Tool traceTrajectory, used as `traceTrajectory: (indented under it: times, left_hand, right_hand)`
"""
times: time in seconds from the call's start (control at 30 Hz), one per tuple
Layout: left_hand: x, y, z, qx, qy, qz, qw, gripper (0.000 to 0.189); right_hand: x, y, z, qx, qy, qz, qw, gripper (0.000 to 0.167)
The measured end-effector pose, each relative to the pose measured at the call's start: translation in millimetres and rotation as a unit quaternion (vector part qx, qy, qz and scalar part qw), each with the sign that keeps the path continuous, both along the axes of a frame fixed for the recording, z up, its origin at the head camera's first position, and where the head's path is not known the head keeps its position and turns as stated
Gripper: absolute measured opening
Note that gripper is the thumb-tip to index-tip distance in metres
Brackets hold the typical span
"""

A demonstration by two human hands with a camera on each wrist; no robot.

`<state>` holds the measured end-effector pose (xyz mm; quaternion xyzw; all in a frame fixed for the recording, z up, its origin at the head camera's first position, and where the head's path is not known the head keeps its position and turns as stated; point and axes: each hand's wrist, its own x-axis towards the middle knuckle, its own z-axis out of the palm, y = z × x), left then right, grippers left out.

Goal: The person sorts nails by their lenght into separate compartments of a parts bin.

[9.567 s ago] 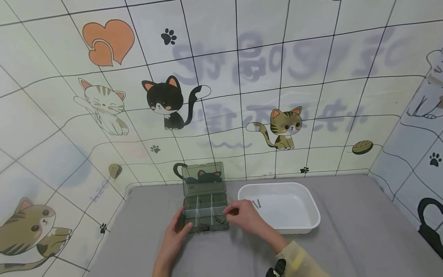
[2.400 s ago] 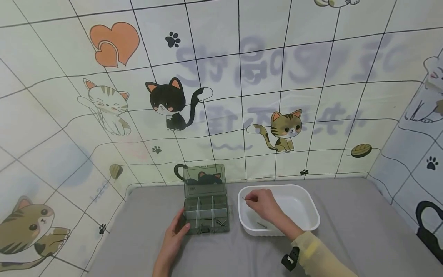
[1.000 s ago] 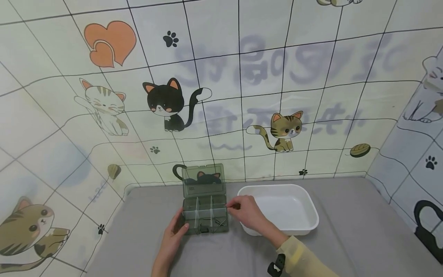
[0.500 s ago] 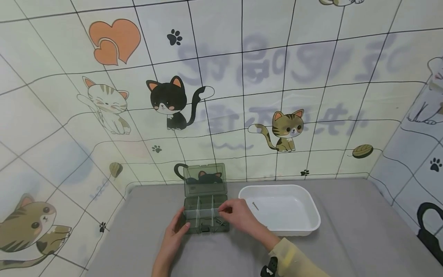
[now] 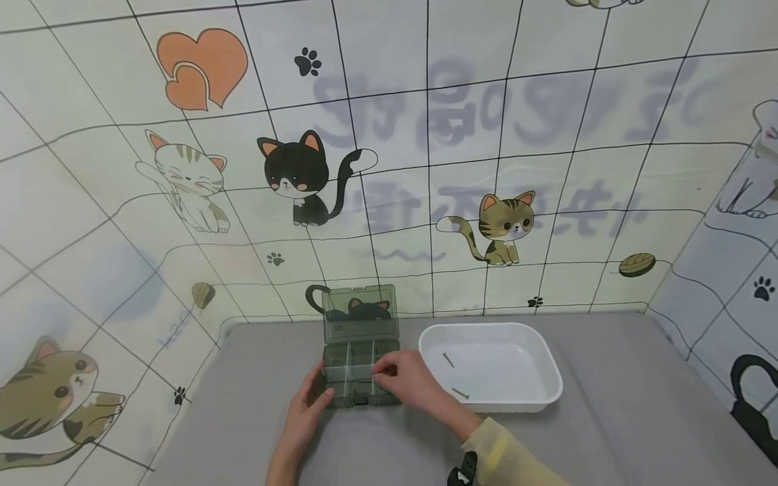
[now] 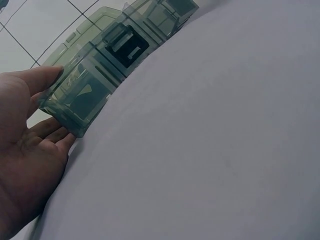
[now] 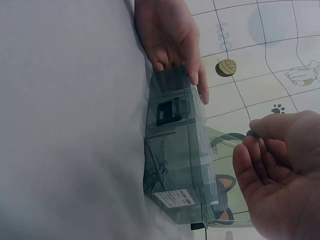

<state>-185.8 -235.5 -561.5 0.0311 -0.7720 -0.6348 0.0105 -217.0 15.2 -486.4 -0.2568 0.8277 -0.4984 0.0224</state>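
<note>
A green see-through compartment box (image 5: 340,403) stands on the grey cloth, its lid (image 5: 360,316) raised against the wall. My left hand (image 5: 306,405) grips its left side, thumb at the rim, fingers low on the outer wall. Over the right compartments, my right hand (image 5: 410,381) pinches a small dark screw (image 7: 251,133) between thumb and forefinger; only its end shows. Through the wall, in the right wrist view, several screws (image 7: 156,167) lie in the front right compartment. From the head view, my right hand covers most of them.
A white tray (image 5: 510,364) sits right of the box. In it lie two screws, one screw (image 5: 448,360) at the left and another screw (image 5: 460,393) near the front wall. A cat-printed sheet (image 5: 577,155) rises behind the cloth (image 5: 608,405).
My right hand has gone from above the tray leftward to the box and moved further over its compartments. Both tray screws are now uncovered. My left hand has stayed on the box.
</note>
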Motion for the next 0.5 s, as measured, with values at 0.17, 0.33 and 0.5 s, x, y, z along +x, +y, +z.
traceTrajectory:
  times: [0.17, 0.33, 0.5]
  left_hand:
    - [0.8, -0.2, 2.0, 0.006, 0.006, -0.002, 1.0000, 0.065]
    - [1.8, 0.4, 3.2, 0.006, 0.009, -0.004, 0.9999, 0.067]
    - [0.9, -0.3, 3.1, -0.001, 0.009, -0.001, 1.0000, 0.067]
  right_hand:
    - [-1.2, -7, -1.3, -0.008, -0.018, 0.004, 0.9998, 0.010]
    - [-2.9, -13, -6.7, -0.012, -0.029, 0.005, 0.9995, 0.010]
    - [-5.8, -20, -15.4, 0.001, -0.022, -0.006, 0.9997, 0.009]
